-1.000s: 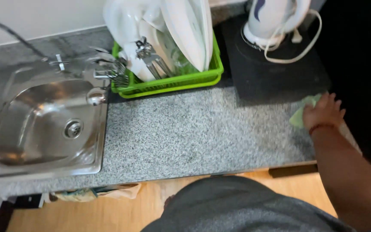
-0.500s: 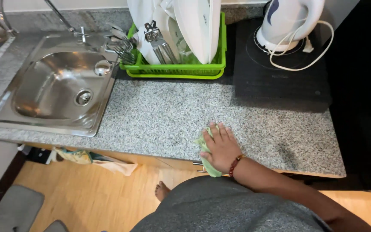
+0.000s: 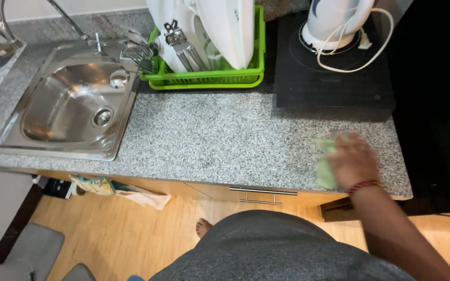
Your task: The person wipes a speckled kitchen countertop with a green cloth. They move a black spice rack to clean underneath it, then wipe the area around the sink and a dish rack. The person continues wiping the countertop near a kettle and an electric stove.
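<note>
While the camera looks straight down from the person's head, the right hand [image 3: 352, 158] lies flat on a pale green cloth [image 3: 324, 166], pressing it against the speckled grey granite tabletop [image 3: 209, 140] near its front right edge. The hand is blurred; its fingers [image 3: 347, 143] look spread and laid over the cloth rather than curled around it. A red band circles the wrist. The left hand is out of view. Just behind the cloth sits a black cooktop [image 3: 334, 88], carrying a white electric kettle [image 3: 334, 23] with its white cord looped beside it. To the left of the cooktop stands a bright green dish rack [image 3: 209, 80] holding white dishes and metal utensils. Further left, a steel sink [image 3: 74, 104] is set into the tabletop, with a tap behind it. Below are a wooden floor and one bare foot.
</note>
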